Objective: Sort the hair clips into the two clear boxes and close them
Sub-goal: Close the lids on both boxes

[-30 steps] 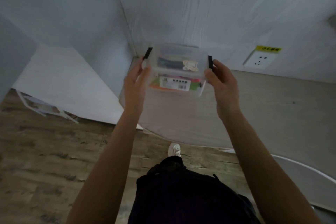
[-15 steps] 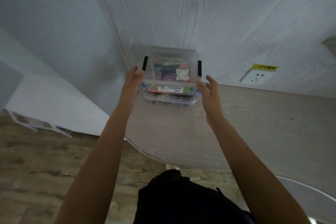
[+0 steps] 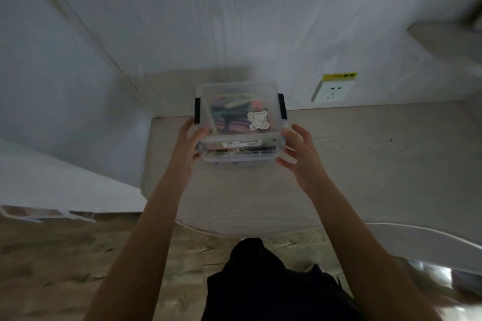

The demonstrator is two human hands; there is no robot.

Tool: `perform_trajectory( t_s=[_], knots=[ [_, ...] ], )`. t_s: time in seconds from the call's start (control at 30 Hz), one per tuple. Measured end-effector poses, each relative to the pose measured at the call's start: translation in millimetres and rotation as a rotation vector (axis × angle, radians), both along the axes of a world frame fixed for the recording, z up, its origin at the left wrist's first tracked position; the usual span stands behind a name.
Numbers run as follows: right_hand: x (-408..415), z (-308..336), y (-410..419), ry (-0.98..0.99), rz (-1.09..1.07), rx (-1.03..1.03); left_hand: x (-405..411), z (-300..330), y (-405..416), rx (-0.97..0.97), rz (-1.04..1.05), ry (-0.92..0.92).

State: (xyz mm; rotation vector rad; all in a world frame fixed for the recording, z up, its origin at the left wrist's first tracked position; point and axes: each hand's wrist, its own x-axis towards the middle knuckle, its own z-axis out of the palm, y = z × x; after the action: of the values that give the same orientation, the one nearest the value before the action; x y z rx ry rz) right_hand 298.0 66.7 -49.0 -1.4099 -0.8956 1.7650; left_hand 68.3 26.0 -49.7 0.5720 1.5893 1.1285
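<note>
Two stacked clear boxes (image 3: 240,122) at frame centre sit on a pale wood-grain table (image 3: 365,164), lids shut with black latches, colourful hair clips (image 3: 232,114) inside. The left hand (image 3: 189,146) and right hand (image 3: 300,156) cradle the lower sides, fingers spread. A wall socket (image 3: 332,91) sits upper right.
</note>
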Motion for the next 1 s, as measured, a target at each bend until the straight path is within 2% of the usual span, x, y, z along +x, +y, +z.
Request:
perform_trajectory(
  t_s=[0.3,0.57,0.73,0.87,0.93,1.0],
  knots=[
    [169.4,4.6,-27.3,-0.011,-0.232,0.073,163.8,4.9,18.8,0.038,-0.170,0.048],
    [329.5,0.4,-11.2,-0.062,-0.362,0.072,333.1,0.6,40.6,0.046,-0.254,0.005],
    [392.4,-5.2,21.5,-0.032,-0.482,0.087,410.7,-6.0,73.4,0.058,-0.298,0.042],
    [426.9,-2.7,48.0,-0.023,-0.501,0.203,452.5,-6.3,93.2,0.004,-0.318,0.038],
    [437.7,-6.6,62.6,-0.076,-0.537,0.253,466.2,-7.2,102.2,-0.014,-0.305,0.015],
    [441.6,-14.7,68.2,-0.228,-0.619,0.328,476.8,-8.3,110.3,-0.011,-0.235,0.005]
  ],
)
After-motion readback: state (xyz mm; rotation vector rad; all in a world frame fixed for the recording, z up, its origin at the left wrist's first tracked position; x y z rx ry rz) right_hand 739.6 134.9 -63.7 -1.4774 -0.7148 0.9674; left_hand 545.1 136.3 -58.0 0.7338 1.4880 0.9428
